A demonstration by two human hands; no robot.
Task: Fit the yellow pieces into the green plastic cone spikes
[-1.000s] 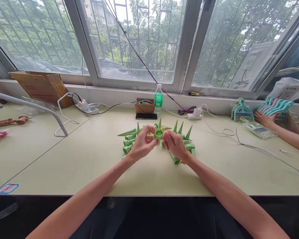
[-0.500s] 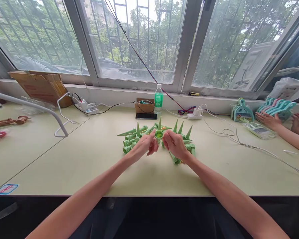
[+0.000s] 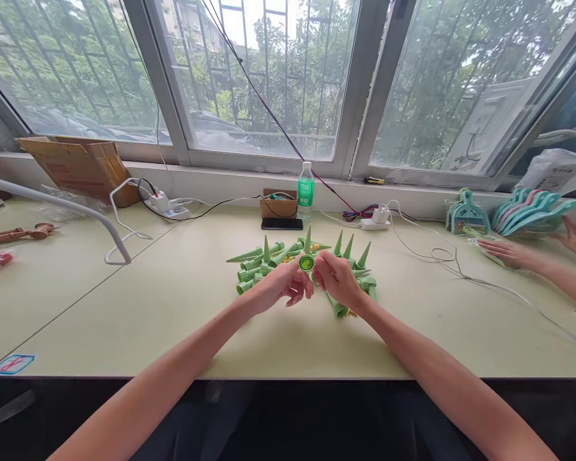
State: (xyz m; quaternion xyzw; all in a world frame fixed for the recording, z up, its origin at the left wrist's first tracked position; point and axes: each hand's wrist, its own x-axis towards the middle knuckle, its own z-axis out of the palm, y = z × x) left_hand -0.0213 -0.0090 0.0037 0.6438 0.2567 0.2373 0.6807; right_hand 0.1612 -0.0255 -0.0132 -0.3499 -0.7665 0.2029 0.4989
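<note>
A green plastic plant-watering spike (image 3: 306, 262) is held between my two hands, its round open end turned toward me. My left hand (image 3: 288, 282) grips its left side with thumb and fingers, the other fingers curled loosely below. On the other side my right hand (image 3: 336, 276) is closed around it, most of its fingertips hidden. Several more green spikes (image 3: 249, 275) lie about my hands in a pile. Some cones (image 3: 363, 256) stand point up at the right, with small orange bits among them.
Behind the pile are a black phone (image 3: 281, 224), a small cardboard box (image 3: 278, 205) and a water bottle (image 3: 306, 192). White cables (image 3: 454, 269) cross the right side. At far right, another person's hands (image 3: 509, 251) are near teal dustpan-like items (image 3: 532, 214).
The spike's open end has tipped a little more toward me, and my left fingers have shifted slightly right. The other person's hand has moved off the teal items toward the table.
</note>
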